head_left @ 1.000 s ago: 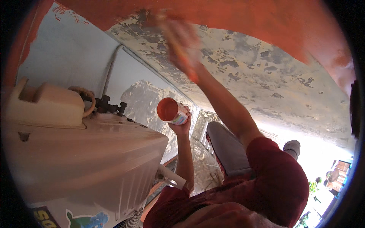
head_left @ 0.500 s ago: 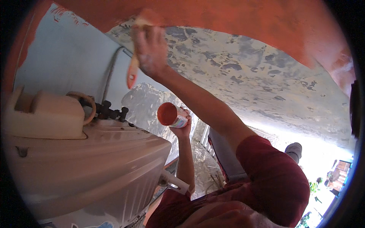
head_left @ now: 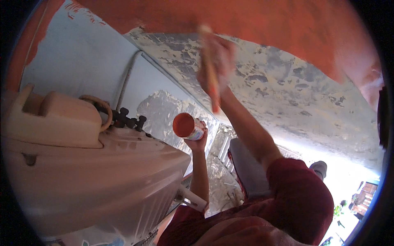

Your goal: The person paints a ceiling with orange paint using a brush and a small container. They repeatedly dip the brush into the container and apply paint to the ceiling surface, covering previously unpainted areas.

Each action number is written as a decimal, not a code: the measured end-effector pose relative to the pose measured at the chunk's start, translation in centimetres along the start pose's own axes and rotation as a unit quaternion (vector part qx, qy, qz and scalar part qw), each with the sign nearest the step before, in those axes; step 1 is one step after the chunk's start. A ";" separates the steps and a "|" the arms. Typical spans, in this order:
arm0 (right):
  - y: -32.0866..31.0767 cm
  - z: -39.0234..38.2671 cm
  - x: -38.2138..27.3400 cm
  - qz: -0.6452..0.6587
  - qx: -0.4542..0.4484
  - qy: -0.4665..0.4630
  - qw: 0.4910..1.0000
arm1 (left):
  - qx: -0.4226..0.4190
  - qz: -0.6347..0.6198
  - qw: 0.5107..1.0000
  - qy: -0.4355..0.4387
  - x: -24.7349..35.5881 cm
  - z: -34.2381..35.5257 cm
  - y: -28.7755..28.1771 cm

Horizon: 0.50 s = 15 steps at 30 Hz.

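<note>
My right hand is closed round the wooden handle of a paintbrush, smeared by motion. The handle's lower end is stained orange-red, and the bristle end is up at the lower border of the orange-red paint on the wall. Below that border, the bare wall is patchy grey and cream. My left hand holds a small paint can from behind and below. The can tilts toward me, showing orange-red paint on its inside. Part of its printed label shows beside my fingers.
A large pale plastic tank or appliance casing fills the lower left, with dark fittings on top. A thin pipe runs along the light blue wall. Bright daylight and plants show at the lower right.
My right hand has swept to the right along the paint border with the paintbrush. My left hand and the can stay nearly in place; the view has shifted slightly.
</note>
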State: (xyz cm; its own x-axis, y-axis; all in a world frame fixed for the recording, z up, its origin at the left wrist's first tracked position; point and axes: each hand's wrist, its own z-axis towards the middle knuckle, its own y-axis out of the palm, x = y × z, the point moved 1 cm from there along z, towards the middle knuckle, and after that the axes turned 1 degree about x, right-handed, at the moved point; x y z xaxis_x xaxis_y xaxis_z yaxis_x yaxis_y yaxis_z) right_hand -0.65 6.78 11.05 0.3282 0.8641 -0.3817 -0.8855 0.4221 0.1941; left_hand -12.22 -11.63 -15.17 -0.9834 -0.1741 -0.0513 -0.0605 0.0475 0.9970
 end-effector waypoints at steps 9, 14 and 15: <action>6.3 -1.4 -3.3 -0.137 -0.092 0.060 0.984 | 0.032 -0.004 0.999 0.022 0.1 -0.4 -1.2; 12.3 -2.1 -3.8 0.019 -0.224 0.040 0.974 | -0.019 0.018 1.000 0.011 -0.3 -0.7 0.0; 11.5 -1.7 -3.3 0.040 -0.230 0.046 0.971 | -0.026 0.032 0.999 0.004 -0.4 -0.5 0.4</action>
State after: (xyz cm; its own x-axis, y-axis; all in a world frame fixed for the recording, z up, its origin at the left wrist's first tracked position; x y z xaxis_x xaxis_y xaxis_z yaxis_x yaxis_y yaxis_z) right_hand -12.50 8.27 12.98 0.2409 0.8517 -0.4653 -0.9670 0.1696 -0.1902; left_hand -11.73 -12.07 -14.71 -0.9837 -0.1796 0.0121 0.0110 0.0070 0.9999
